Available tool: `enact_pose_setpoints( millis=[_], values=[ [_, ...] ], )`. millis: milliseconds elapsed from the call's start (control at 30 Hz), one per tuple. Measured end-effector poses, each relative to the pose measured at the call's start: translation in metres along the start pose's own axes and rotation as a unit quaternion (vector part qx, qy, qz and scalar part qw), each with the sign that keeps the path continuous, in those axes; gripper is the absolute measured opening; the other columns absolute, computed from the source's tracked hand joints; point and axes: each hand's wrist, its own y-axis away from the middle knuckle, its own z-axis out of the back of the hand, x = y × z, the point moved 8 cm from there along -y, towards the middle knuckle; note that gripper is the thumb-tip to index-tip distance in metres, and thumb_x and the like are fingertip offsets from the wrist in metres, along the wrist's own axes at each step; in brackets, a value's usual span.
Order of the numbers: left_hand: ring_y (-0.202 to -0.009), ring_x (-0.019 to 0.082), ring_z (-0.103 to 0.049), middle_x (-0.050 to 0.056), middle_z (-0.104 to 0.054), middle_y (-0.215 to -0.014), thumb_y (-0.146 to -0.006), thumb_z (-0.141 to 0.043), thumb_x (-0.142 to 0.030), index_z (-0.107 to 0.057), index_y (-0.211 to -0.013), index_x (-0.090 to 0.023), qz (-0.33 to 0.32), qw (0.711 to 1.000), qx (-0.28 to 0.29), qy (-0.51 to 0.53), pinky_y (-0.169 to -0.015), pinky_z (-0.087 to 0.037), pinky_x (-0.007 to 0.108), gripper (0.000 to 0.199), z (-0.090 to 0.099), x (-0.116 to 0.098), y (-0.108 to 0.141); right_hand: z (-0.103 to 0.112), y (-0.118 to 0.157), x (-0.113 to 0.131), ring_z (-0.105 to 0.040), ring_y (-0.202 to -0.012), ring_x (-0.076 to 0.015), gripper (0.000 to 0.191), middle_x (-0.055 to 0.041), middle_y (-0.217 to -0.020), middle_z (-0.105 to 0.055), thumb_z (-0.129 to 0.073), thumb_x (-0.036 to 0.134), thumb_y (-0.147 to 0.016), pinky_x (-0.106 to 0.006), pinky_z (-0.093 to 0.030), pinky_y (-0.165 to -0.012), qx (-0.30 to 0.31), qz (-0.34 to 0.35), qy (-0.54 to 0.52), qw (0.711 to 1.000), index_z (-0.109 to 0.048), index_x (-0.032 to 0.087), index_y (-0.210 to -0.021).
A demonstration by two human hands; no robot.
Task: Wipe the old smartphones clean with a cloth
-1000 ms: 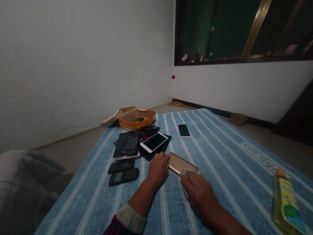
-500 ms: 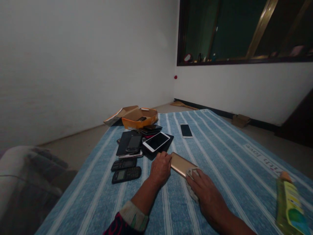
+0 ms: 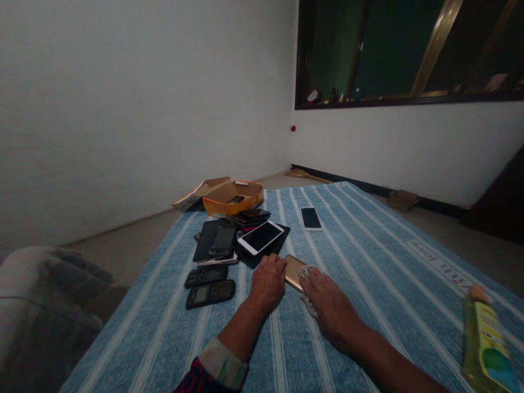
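Observation:
A gold phone (image 3: 293,268) lies back side up on the striped blue cloth (image 3: 286,349). My left hand (image 3: 269,281) is closed on its left end, fingers curled at the edge. My right hand (image 3: 329,305) presses a crumpled pale rag (image 3: 308,304) onto the phone's back and covers its right part. Just beyond the left hand, a white phone (image 3: 262,237) with a dark screen rests on a black flat device. Two black keypad phones (image 3: 210,293) lie to the left, beside a pile with a dark phone (image 3: 223,240) on top.
An open orange box (image 3: 233,206) with a phone in it stands at the far left of the cloth. Another white phone (image 3: 311,219) lies farther back. A yellow-green bottle (image 3: 487,344) is at the right edge. Grey fabric (image 3: 36,295) sits at the left.
My right hand has slid the rag left along the gold phone, toward my left hand, hiding more of its back. The left hand keeps its hold.

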Motion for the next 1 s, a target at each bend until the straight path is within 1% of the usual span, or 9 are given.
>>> enact_pose_setpoints(
  millis=[67,167,300,433,533,633,733,833,1000],
  values=[
    [-0.099,0.022,-0.055,0.006,-0.063,-0.106,-0.097,-0.045,-0.018,-0.066,-0.110,-0.022,-0.001,1.000,0.000,0.002,-0.082,-0.046,0.031,0.025,0.001,0.000,0.000,-0.004,-0.013,0.004,-0.037,-0.140,-0.0296,0.053,-0.0201,-0.145,-0.048,-0.045,0.002,-0.086,-0.052,-0.035,-0.112,0.013,-0.010,-0.001,1.000,-0.053,0.011,-0.137],
    [-0.099,0.021,-0.056,0.006,-0.063,-0.106,-0.097,-0.046,-0.018,-0.066,-0.110,-0.022,-0.001,1.000,-0.001,0.016,-0.084,-0.046,0.031,0.024,0.002,0.000,0.001,-0.010,-0.034,0.010,-0.034,-0.142,-0.0300,0.059,-0.0206,-0.148,-0.044,-0.045,0.000,-0.083,-0.051,-0.032,-0.114,0.050,-0.024,-0.007,0.998,-0.048,0.009,-0.141],
    [-0.098,0.021,-0.058,0.006,-0.065,-0.105,-0.097,-0.044,-0.017,-0.066,-0.106,-0.021,0.021,0.999,-0.005,0.032,-0.087,-0.046,0.031,0.024,0.001,0.005,-0.001,-0.019,-0.058,0.016,-0.031,-0.143,-0.0321,0.062,-0.0244,-0.151,-0.038,-0.043,0.002,-0.083,-0.051,-0.031,-0.114,0.101,-0.032,-0.015,0.994,-0.041,0.004,-0.144],
    [-0.099,0.020,-0.060,0.007,-0.067,-0.105,-0.100,-0.039,-0.017,-0.062,-0.114,-0.019,0.038,0.999,-0.009,0.035,-0.088,-0.046,0.031,0.027,0.000,0.010,-0.003,-0.022,-0.073,0.019,-0.032,-0.142,-0.0311,0.058,-0.0257,-0.150,-0.039,-0.042,0.006,-0.087,-0.052,-0.032,-0.113,0.087,-0.038,-0.016,0.995,-0.039,0.002,-0.145],
    [-0.100,0.020,-0.061,0.007,-0.068,-0.105,-0.100,-0.038,-0.017,-0.061,-0.116,-0.017,0.036,0.999,-0.011,0.033,-0.089,-0.046,0.031,0.027,0.002,0.010,-0.003,-0.025,-0.077,0.019,-0.033,-0.141,-0.0320,0.057,-0.0255,-0.150,-0.039,-0.042,0.008,-0.088,-0.050,-0.031,-0.113,0.083,-0.043,-0.015,0.996,-0.038,0.002,-0.145],
    [-0.099,0.021,-0.061,0.007,-0.068,-0.104,-0.098,-0.043,-0.015,-0.063,-0.111,-0.018,0.026,0.999,-0.013,0.027,-0.089,-0.046,0.030,0.024,0.005,0.008,-0.003,-0.026,-0.075,0.018,-0.033,-0.141,-0.0327,0.057,-0.0245,-0.151,-0.038,-0.043,0.009,-0.089,-0.046,-0.030,-0.114,0.090,-0.046,-0.009,0.995,-0.038,0.001,-0.145],
    [-0.097,0.021,-0.060,0.007,-0.067,-0.101,-0.098,-0.045,-0.018,-0.066,-0.103,-0.018,0.015,1.000,-0.017,0.019,-0.087,-0.046,0.031,0.021,0.008,0.004,-0.001,-0.022,-0.066,0.015,-0.034,-0.141,-0.0319,0.056,-0.0232,-0.150,-0.039,-0.044,0.010,-0.089,-0.045,-0.030,-0.114,0.084,-0.051,0.003,0.995,-0.040,0.003,-0.145],
    [-0.096,0.021,-0.059,0.006,-0.066,-0.099,-0.099,-0.046,-0.022,-0.066,-0.100,-0.019,0.008,1.000,-0.025,0.017,-0.086,-0.046,0.031,0.021,0.009,0.001,0.000,-0.015,-0.049,0.009,-0.035,-0.141,-0.0314,0.055,-0.0222,-0.149,-0.041,-0.046,0.010,-0.089,-0.046,-0.030,-0.114,0.071,-0.053,0.010,0.996,-0.042,0.005,-0.144],
    [-0.095,0.021,-0.058,0.006,-0.065,-0.098,-0.098,-0.048,-0.024,-0.066,-0.099,-0.019,0.004,0.999,-0.035,0.019,-0.084,-0.045,0.030,0.018,0.007,0.002,0.001,-0.006,-0.017,-0.002,-0.036,-0.141,-0.0303,0.056,-0.0212,-0.149,-0.042,-0.046,0.004,-0.087,-0.049,-0.034,-0.112,0.044,-0.052,0.028,0.997,-0.045,0.008,-0.143]
  ],
)
